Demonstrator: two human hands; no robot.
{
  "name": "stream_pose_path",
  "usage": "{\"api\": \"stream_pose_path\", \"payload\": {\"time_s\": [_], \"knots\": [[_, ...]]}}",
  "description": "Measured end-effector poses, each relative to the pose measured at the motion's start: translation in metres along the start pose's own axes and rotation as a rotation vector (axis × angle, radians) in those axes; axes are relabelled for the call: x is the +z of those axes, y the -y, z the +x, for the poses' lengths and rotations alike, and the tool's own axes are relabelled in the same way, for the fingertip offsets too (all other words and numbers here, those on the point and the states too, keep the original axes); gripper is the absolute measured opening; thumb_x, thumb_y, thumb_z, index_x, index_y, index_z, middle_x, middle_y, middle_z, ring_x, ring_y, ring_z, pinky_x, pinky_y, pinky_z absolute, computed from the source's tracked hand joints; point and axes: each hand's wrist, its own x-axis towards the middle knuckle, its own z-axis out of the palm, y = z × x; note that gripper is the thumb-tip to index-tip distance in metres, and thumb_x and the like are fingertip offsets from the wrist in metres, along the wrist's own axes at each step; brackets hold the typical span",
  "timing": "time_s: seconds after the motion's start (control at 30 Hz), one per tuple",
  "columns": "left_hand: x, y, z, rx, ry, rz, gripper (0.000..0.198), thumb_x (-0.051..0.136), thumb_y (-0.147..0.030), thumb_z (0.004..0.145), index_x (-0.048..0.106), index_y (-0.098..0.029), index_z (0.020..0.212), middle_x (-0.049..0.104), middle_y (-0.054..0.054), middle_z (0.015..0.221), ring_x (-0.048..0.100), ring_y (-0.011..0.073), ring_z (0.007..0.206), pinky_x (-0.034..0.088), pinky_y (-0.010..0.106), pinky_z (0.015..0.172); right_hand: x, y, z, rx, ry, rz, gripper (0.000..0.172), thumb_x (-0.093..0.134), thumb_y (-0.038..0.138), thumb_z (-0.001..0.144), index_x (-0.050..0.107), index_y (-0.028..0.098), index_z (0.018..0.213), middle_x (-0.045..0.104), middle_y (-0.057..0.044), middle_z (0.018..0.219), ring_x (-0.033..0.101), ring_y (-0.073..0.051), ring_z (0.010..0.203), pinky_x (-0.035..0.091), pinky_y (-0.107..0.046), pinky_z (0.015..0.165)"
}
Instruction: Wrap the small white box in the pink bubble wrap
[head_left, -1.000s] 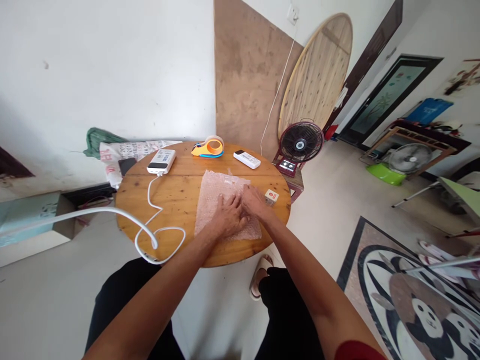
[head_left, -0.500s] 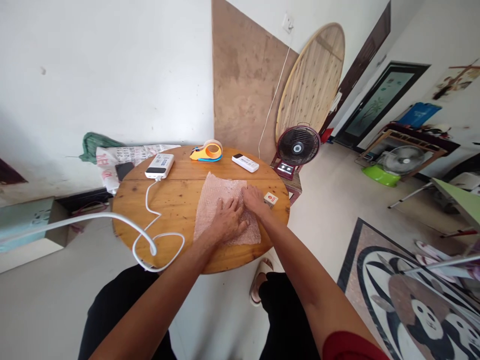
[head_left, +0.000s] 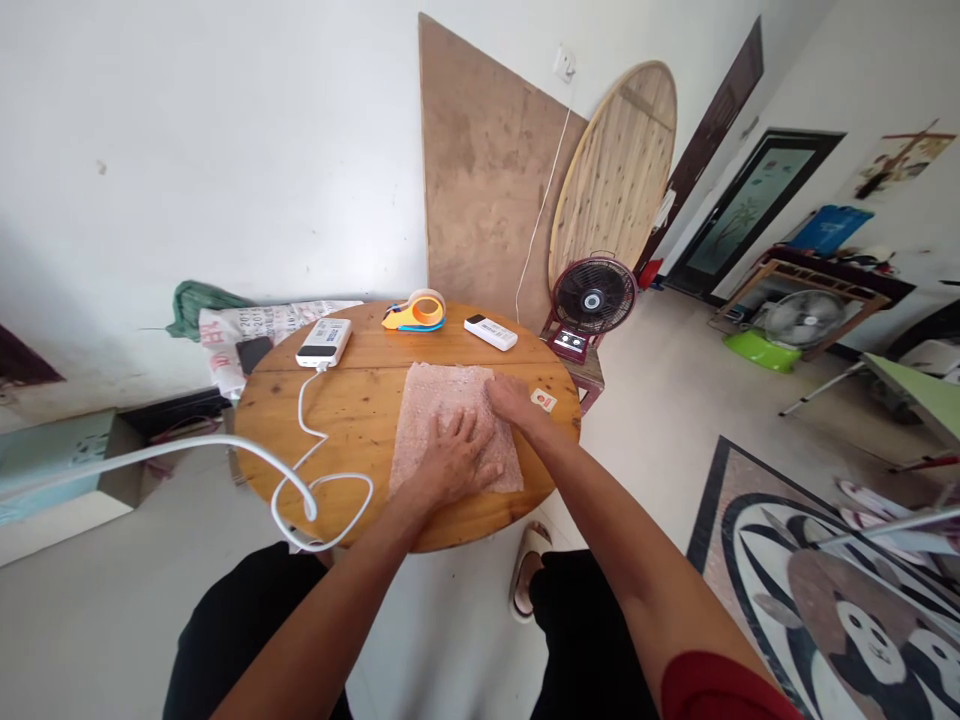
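Observation:
A sheet of pinkish bubble wrap (head_left: 431, 395) lies spread on the round wooden table (head_left: 360, 400). My left hand (head_left: 459, 458) rests flat on its lower middle with the fingers spread. At the sheet's upper right edge, my right hand (head_left: 508, 397) has its fingers curled together on the wrap; the fingertips are partly hidden. Just right of that hand lies a small cream matchbox-like box (head_left: 544, 400) with a red mark. Beyond the wrap are an orange and blue tape dispenser (head_left: 416, 312) and a white rectangular device (head_left: 491, 332).
A white power bank (head_left: 324, 343) with a plugged-in white cable (head_left: 360, 480) occupies the table's left side, the cable looping near the front edge. A dark red fan (head_left: 592, 300) stands on a stool at the right. A brown board (head_left: 487, 170) leans on the wall.
My left hand has its fingers spread wider and flatter on the wrap. The sheet's far edge looks straighter. My right hand stays at the right edge; the view has shifted slightly.

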Motion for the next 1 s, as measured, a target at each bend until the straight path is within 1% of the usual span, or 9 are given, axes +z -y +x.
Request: {"api": "stream_pose_path", "payload": {"time_s": [0.1, 0.27, 0.4, 0.5, 0.63, 0.77, 0.87, 0.93, 1.0], "knots": [[0.009, 0.002, -0.001, 0.004, -0.027, 0.014, 0.068, 0.038, -0.065, 0.087, 0.039, -0.026, 0.142, 0.028, 0.016, 0.154, 0.021, 0.0388, 0.142, 0.011, 0.067, 0.108, -0.007, -0.006, -0.006, -0.040, -0.003, 0.005, 0.030, 0.055, 0.034, 0.093, 0.058, 0.016, 0.117, 0.060, -0.009, 0.117, 0.061, -0.020, 0.100, 0.052, -0.041, 0.086], [0.009, 0.002, -0.002, 0.007, -0.042, 0.018, 0.066, 0.037, -0.065, 0.087, 0.041, -0.027, 0.140, 0.032, 0.015, 0.152, 0.023, 0.0377, 0.141, 0.013, 0.066, 0.108, -0.021, -0.024, -0.030, -0.075, -0.074, 0.042, 0.023, 0.050, 0.021, 0.089, 0.064, 0.016, 0.106, 0.064, -0.016, 0.114, 0.056, -0.028, 0.112, 0.042, -0.043, 0.095], [0.006, 0.001, -0.003, 0.020, -0.079, 0.031, 0.065, 0.035, -0.065, 0.087, 0.045, -0.025, 0.137, 0.039, 0.015, 0.147, 0.028, 0.0374, 0.138, 0.014, 0.066, 0.108, -0.017, -0.049, -0.052, -0.037, -0.120, 0.095, 0.049, 0.061, 0.033, 0.079, 0.054, 0.018, 0.126, 0.054, -0.016, 0.132, 0.047, -0.033, 0.123, 0.034, -0.048, 0.100], [0.005, 0.000, -0.004, 0.023, -0.087, 0.031, 0.063, 0.038, -0.064, 0.086, 0.047, -0.025, 0.135, 0.047, 0.015, 0.139, 0.035, 0.0364, 0.132, 0.015, 0.065, 0.108, -0.005, -0.070, -0.061, 0.029, -0.122, 0.169, 0.059, 0.064, 0.032, 0.075, 0.050, 0.015, 0.130, 0.056, -0.018, 0.130, 0.051, -0.033, 0.119, 0.038, -0.045, 0.097], [0.004, 0.000, -0.003, 0.010, -0.072, 0.027, 0.064, 0.040, -0.064, 0.086, 0.045, -0.026, 0.137, 0.048, 0.013, 0.137, 0.034, 0.0359, 0.132, 0.016, 0.063, 0.108, 0.008, -0.089, -0.065, 0.079, -0.139, 0.319, 0.064, 0.064, 0.028, 0.075, 0.046, 0.015, 0.135, 0.063, -0.013, 0.121, 0.059, -0.026, 0.109, 0.043, -0.035, 0.091], [0.003, -0.001, -0.003, 0.013, -0.077, 0.026, 0.063, 0.039, -0.065, 0.086, 0.047, -0.026, 0.135, 0.050, 0.013, 0.134, 0.036, 0.0354, 0.129, 0.016, 0.063, 0.108, -0.002, -0.086, -0.083, 0.066, -0.149, 0.553, 0.062, 0.058, 0.036, 0.080, 0.042, 0.014, 0.136, 0.064, -0.012, 0.120, 0.062, -0.022, 0.103, 0.047, -0.032, 0.085], [0.003, -0.003, -0.004, 0.000, -0.087, 0.019, 0.066, 0.038, -0.066, 0.086, 0.047, -0.024, 0.136, 0.054, 0.015, 0.129, 0.042, 0.0361, 0.123, 0.017, 0.064, 0.107, -0.023, -0.063, -0.104, -0.247, 0.059, 1.125, 0.054, 0.062, 0.037, 0.078, 0.053, 0.015, 0.127, 0.066, -0.008, 0.114, 0.062, -0.021, 0.103, 0.047, -0.032, 0.088], [0.005, -0.004, -0.005, -0.038, -0.090, 0.003, 0.067, 0.042, -0.065, 0.084, 0.049, -0.022, 0.135, 0.056, 0.016, 0.128, 0.043, 0.0375, 0.122, 0.016, 0.064, 0.108, -0.036, -0.040, -0.114, -0.401, 0.274, 1.272, 0.051, 0.068, 0.033, 0.073, 0.058, 0.017, 0.121, 0.067, -0.005, 0.107, 0.062, -0.020, 0.100, 0.046, -0.032, 0.088], [0.008, -0.006, -0.004, -0.074, -0.087, -0.043, 0.062, 0.049, -0.061, 0.083, 0.052, -0.024, 0.133, 0.056, 0.012, 0.130, 0.041, 0.0372, 0.125, 0.013, 0.063, 0.110, -0.045, -0.016, -0.116, -0.488, 0.397, 1.296, 0.050, 0.069, 0.029, 0.071, 0.059, 0.018, 0.118, 0.067, -0.003, 0.105, 0.061, -0.019, 0.097, 0.047, -0.031, 0.085]]}}
